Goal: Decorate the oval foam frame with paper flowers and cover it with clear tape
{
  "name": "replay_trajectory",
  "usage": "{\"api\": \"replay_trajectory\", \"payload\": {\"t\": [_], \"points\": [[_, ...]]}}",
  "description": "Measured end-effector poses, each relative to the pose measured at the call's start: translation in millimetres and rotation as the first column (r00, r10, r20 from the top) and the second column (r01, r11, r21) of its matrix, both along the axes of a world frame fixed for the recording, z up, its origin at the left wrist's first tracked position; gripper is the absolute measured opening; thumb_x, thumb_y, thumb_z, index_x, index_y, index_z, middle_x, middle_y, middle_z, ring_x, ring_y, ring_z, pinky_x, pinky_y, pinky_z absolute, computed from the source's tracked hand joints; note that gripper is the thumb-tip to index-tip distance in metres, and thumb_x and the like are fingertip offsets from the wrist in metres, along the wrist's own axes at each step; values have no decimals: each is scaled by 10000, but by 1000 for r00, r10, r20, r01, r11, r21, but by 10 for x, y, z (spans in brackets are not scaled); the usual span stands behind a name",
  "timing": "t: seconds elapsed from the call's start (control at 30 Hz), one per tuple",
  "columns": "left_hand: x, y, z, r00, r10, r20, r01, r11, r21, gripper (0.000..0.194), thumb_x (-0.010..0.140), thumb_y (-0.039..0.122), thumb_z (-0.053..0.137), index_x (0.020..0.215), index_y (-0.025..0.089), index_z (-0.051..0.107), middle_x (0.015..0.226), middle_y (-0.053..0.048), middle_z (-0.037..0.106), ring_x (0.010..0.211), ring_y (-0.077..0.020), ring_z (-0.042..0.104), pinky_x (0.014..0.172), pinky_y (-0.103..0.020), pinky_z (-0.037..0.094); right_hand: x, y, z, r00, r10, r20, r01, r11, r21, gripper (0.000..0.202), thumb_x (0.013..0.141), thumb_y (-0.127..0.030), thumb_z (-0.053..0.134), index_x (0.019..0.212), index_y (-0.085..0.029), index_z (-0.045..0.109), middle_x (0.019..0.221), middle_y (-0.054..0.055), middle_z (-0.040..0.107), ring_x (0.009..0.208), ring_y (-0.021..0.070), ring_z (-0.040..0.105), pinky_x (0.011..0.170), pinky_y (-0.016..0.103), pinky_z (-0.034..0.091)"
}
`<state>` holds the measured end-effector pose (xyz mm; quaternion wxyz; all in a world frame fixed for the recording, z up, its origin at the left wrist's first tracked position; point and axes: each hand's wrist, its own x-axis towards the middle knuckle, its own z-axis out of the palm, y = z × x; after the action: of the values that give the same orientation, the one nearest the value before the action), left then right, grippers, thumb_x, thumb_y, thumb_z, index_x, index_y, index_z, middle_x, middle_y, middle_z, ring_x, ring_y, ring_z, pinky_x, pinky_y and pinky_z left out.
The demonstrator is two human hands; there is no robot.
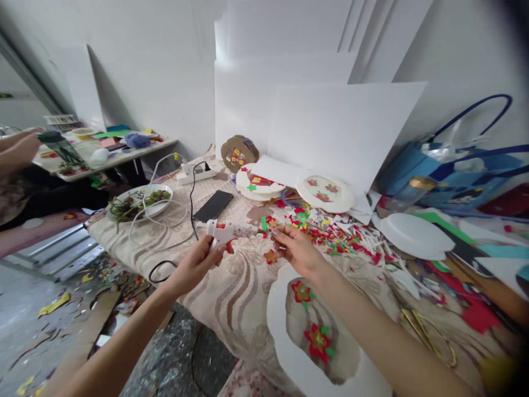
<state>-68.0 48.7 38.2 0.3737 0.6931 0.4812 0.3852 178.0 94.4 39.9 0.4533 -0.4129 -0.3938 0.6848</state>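
Observation:
A white glue gun (231, 231) with red parts is gripped by my left hand (200, 259), its nozzle pointing right. My right hand (295, 248) pinches a small green piece (264, 223) close to the nozzle; the fingertips partly cover it. Under that hand, an orange-red paper flower (270, 256) lies on the patterned cloth. Nearer to me rests a white scalloped frame (281, 336) with a clear middle, bearing two red flowers with green leaves. My right forearm crosses over part of it.
Paper scraps (343, 234) spread behind my right hand. A black phone (214, 205), a power strip (196, 173) and a plate of greens (159, 207) stand left. Gold scissors (427, 336) and a blue bag (446, 171) are right. Another person's arm (19, 149) shows far left.

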Motion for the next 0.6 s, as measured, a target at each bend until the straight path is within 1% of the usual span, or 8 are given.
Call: {"api": "replay_trajectory", "payload": {"t": [0.23,0.6], "points": [[16,14,-14,1000,-11,2,11,1000,-10,240,937,391,407,932,171,502,704,19,435,631,-110,408,577,-255,347,-40,10,-6,1000,4,-3,-4,1000,-18,316,573,-387,799,713,-189,596,632,-56,551,516,56,443,468,204,346],[22,38,-31,1000,-11,-8,11,1000,-1,208,935,380,423,921,190,505,754,6,467,650,-113,425,586,-246,365,-40,32,30,1000,-31,1,31,999,-35,329,545,-388,806,692,-190,588,614,-57,538,536,63,448,474,199,333]]}}
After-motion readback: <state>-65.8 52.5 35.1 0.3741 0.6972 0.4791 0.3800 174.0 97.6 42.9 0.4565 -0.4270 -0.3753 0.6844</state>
